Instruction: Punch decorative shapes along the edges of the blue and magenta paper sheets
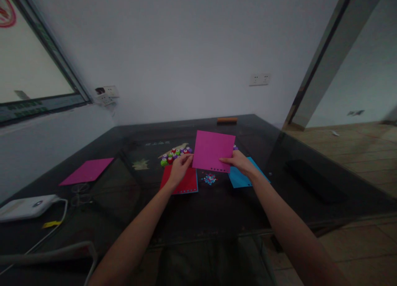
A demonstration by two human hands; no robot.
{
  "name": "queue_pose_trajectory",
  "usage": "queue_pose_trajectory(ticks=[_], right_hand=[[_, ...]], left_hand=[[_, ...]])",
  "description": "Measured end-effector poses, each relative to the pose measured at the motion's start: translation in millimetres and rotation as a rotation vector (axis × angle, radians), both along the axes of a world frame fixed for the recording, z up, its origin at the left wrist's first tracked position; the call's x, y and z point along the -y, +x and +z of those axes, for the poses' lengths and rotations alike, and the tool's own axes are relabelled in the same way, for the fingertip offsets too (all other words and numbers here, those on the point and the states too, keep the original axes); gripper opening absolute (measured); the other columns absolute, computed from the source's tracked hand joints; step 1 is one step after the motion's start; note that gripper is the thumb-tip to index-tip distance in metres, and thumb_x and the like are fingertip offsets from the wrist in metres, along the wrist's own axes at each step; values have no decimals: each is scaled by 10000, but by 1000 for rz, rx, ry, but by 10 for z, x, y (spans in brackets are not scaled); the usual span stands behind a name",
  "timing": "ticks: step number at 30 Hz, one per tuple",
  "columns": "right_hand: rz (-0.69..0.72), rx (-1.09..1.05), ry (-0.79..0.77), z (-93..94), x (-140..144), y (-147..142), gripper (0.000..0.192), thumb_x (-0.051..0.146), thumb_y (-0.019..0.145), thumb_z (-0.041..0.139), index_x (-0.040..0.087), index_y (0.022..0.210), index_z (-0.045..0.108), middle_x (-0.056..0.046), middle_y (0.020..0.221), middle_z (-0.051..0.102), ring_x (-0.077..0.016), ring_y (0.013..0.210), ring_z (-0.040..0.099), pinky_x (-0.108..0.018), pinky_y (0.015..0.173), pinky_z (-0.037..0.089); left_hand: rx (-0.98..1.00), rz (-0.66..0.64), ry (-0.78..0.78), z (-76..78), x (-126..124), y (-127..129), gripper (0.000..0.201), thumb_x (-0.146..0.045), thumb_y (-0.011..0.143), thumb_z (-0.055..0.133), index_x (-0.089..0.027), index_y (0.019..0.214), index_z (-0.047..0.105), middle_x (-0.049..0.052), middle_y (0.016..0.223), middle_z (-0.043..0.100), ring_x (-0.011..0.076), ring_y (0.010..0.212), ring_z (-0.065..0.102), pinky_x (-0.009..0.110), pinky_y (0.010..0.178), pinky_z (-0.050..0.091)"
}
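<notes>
A magenta sheet of paper (214, 149) is held up above the desk, with a row of small punched holes along its lower edge. My right hand (240, 163) pinches its lower right side, the thumb lying on the front. At the left edge, the closed fingertips of my left hand (181, 167) grip the same sheet. Below my left hand lies red paper (186, 180), with holes along its near edge and blue showing beneath. Blue paper (240, 178) rests under my right hand. Between them is a small pile of red, blue and white paper bits (209, 179).
Several small red, green and purple pieces with white tops (175, 153) stand behind my left hand. Another magenta sheet (88, 171) lies left, near a white device (27, 207) with a cable. A brown bar (227, 120) sits at the desk's (214, 215) back; a dark long object (313, 180) lies right.
</notes>
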State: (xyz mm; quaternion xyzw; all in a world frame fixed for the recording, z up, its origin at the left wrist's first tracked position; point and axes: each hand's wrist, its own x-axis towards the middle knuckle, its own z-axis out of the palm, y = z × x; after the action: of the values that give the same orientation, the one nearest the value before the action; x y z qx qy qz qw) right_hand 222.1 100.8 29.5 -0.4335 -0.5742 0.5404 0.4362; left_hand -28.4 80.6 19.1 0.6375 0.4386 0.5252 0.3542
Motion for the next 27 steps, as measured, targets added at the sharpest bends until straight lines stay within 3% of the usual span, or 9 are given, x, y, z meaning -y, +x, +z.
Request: queue_pose_trajectory(ticks=[4,8,11,16,27], right_hand=[[-59,-16,26,27,12,0,303,252,584,767,153,858,687,-89,914,708,-214,799,659,-375,780,532],[-96,-33,35,29,9,-10,293,262,577,765,138,829,682,-92,886,711,-220,791,661,-373,769,531],[-129,-68,30,11,-3,-20,321,260,570,768,141,855,680,-95,912,708,-224,807,661,-368,778,531],[-126,-106,33,-20,-16,-30,346,264,576,767,143,886,673,-115,969,694,-227,828,659,-369,793,531],[-139,-60,50,-23,11,-68,345,264,570,763,130,875,672,-111,948,699,-230,824,652,-389,793,522]], left_hand=[[-42,168,1,-26,-164,-315,336,-404,821,506,-128,957,640,84,838,691,178,701,648,317,698,519],[-449,476,26,-101,-296,-732,259,-304,810,515,-161,970,660,74,870,692,190,775,635,307,740,483],[-737,593,20,-163,-336,-923,243,-279,802,512,-173,945,678,91,931,679,218,870,608,327,796,455],[-1003,654,16,-194,-324,-932,267,-349,809,503,-204,927,694,106,1017,643,264,980,540,366,821,422],[-1096,642,23,-236,-303,-867,272,-382,804,530,-214,970,666,102,1078,619,283,1049,478,401,858,367]])
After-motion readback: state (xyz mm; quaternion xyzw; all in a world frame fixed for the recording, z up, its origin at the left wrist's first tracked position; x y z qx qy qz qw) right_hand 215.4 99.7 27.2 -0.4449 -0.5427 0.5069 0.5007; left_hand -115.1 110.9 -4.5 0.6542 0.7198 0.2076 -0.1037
